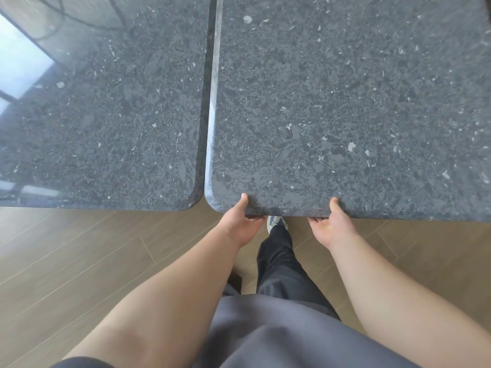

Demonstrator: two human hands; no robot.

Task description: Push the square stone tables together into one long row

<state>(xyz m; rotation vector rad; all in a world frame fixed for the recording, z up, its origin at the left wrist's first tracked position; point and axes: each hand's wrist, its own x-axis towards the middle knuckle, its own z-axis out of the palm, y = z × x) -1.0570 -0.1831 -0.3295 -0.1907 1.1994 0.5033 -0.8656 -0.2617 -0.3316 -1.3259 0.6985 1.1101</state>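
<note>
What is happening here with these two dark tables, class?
A person grips the near edge of the right dark speckled stone table with both hands: left hand near its rounded corner, right hand further along, thumbs on top and fingers underneath. The left dark speckled stone table sits alongside, with only a thin dark seam between them. Their near edges are not level. Wooden floor lies below.

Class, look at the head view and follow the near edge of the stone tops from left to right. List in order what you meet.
Left stone table → narrow gap between the rounded corners → left hand gripping the edge of the right stone table → shoe on the wooden floor → right hand gripping that same edge.
</note>
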